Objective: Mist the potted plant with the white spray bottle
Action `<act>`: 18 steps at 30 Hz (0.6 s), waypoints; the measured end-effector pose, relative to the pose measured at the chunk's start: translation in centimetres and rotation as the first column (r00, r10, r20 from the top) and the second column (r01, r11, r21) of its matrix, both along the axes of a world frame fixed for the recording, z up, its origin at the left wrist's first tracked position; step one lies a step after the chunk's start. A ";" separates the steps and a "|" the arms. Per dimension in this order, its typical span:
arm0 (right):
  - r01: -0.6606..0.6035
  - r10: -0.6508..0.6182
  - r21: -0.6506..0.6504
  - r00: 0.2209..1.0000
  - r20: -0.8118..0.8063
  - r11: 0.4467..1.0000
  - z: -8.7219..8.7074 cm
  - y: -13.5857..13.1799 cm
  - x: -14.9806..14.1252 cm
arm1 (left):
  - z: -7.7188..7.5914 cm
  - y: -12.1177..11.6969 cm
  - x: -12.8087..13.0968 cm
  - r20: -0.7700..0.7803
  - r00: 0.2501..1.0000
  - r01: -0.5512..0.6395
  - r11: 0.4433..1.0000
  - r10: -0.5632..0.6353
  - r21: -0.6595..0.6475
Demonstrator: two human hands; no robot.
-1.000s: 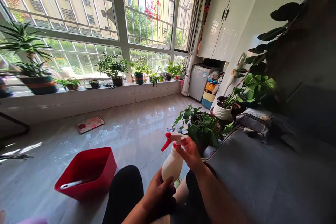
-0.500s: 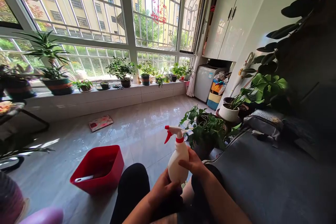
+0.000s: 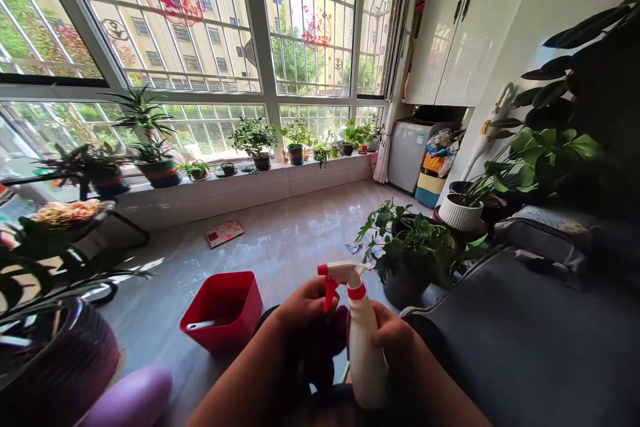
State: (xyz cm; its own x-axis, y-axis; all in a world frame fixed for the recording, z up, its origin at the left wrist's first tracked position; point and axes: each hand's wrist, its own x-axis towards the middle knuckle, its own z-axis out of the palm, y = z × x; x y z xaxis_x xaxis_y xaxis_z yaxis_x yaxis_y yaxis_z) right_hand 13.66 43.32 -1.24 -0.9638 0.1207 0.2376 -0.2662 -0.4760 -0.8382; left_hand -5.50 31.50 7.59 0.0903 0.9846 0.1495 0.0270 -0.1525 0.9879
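A white spray bottle [image 3: 364, 353] with a red trigger and collar stands upright over my lap. My right hand [image 3: 395, 340] is wrapped round its body from the right. My left hand [image 3: 303, 310] is closed at the red trigger and neck on the left side. My knees in black are below the bottle. A red plastic basin [image 3: 223, 310] with a white-handled tool inside sits on the tiled floor, left of my hands.
A leafy potted plant [image 3: 407, 257] stands just beyond the bottle, with a white ribbed pot [image 3: 459, 212] and large-leaved plants behind. A grey cushioned seat [image 3: 525, 340] fills the right. Potted plants line the windowsill [image 3: 220, 183]. Dark pots [image 3: 50, 353] crowd the left.
The view has swung left. The bottle has come lower and nearer. My left hand rose from the bottle's base to the trigger; my right hand slid down from the head to the body.
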 end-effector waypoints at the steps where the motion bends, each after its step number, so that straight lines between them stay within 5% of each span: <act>1: -0.015 0.014 -0.038 1.000 -0.016 0.999 -0.1 -0.2 0.0 | 0.4 0.3 0.5 0.015 1.000 0.018 1.000 -0.018 -0.008; 11: -0.022 0.022 -0.126 1.000 -0.004 0.992 0.1 0.1 1.5 | 1.9 1.9 3.1 0.171 0.964 0.198 0.979 -0.203 0.047; 18: 0.066 -0.072 0.042 0.987 0.146 0.997 1.5 1.2 2.7 | 2.3 2.5 3.7 0.189 0.978 -0.108 0.992 0.093 0.070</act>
